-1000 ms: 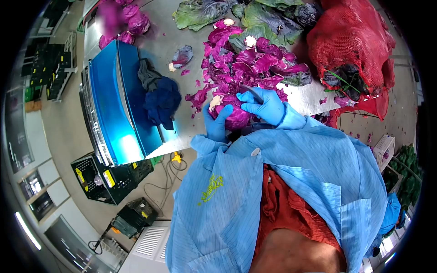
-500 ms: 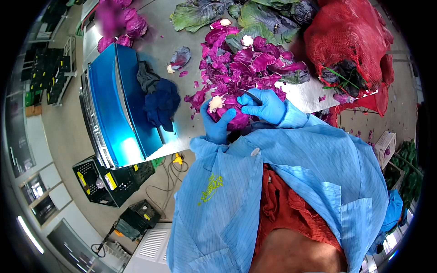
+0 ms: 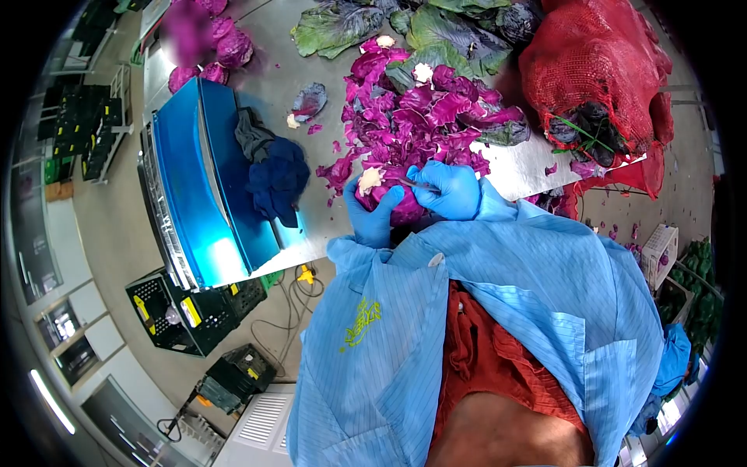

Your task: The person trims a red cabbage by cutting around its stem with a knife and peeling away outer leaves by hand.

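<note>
A red cabbage [image 3: 406, 210] with a pale cut stem end rests in my left hand [image 3: 372, 216], gloved in blue, whose fingers curl round its near left side. My right hand [image 3: 450, 191], also gloved, is closed on a knife [image 3: 416, 185]. The thin dark blade points left and lies against the top of the cabbage. Most of the handle is hidden in my fist. Just beyond both hands spreads a heap of torn purple cabbage leaves [image 3: 428, 117] with a few pale stem pieces among them.
Whole red cabbages [image 3: 233, 48] sit at the far left of the metal table [image 3: 315, 222]. A blue machine [image 3: 194, 183] and a dark cloth [image 3: 276, 179] are on the left. Large green outer leaves [image 3: 451, 35] lie at the back. A red mesh sack [image 3: 595, 70] stands at the right.
My right hand has turned and shifted slightly left and down, so the knife blade now lies lower against the cabbage. My left hand and the cabbage have barely moved.
</note>
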`<state>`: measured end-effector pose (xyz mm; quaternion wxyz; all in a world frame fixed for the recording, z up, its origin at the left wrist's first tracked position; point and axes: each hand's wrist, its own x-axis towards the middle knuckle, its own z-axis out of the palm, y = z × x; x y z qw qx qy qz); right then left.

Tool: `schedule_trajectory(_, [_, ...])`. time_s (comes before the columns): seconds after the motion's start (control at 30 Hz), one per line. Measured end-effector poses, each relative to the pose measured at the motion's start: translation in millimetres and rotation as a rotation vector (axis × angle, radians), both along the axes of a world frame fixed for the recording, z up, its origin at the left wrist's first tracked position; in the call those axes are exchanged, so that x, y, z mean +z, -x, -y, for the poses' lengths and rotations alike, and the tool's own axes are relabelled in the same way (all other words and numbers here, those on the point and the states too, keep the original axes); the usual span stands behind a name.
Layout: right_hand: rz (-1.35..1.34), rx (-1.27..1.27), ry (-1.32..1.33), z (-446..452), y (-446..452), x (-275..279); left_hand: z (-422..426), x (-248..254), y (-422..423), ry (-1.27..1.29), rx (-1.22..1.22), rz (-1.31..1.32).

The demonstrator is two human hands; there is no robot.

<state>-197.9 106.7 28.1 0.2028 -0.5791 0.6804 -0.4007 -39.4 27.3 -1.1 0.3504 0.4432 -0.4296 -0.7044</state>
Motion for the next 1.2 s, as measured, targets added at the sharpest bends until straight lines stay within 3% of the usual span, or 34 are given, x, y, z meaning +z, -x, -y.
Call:
schedule_trajectory(0.2, [-0.125,0.054,-0.023,-0.7,3.0,-8.2,2.0,-15.3,-3.6,0.032,0.021,0.052])
schedule_trajectory(0.57, [-0.051,0.084,0.063,-3.1,6.8,-23.9,5.1,-26.5,-6.1,0.075,-0.049,0.103])
schedule_trajectory(0.7, [-0.013,-0.014,0.149,-5.2,12.6,-14.0,9.7,5.6,0.0,-0.300,0.053,-0.076])
schedule_trajectory(0.77, [0.204,-0.149,-0.030,-6.5,18.9,-3.9,13.2,5.7,-3.0,-0.381,0.060,-0.080])
schedule_trajectory(0.83, [0.448,-0.272,-0.175,-3.3,28.2,-9.7,19.7,-18.2,-13.5,-0.608,-0.067,-0.321])
schedule_trajectory(0.87, [0.535,-0.309,-0.125,-0.6,31.7,-20.6,21.5,-31.5,-19.2,-0.717,-0.130,-0.443])
schedule_trajectory(0.93, [0.844,-0.353,-0.422,3.6,37.3,-1.1,19.0,-7.6,-12.2,-0.727,-0.190,-0.466])
schedule_trajectory(1.13, [0.678,-0.182,-0.200,2.9,24.1,17.9,19.2,2.7,-8.4,-0.641,-0.205,-0.489])
schedule_trajectory(1.2, [0.637,-0.117,-0.291,2.4,26.6,17.7,19.0,-0.2,-8.3,-0.615,-0.211,-0.552])
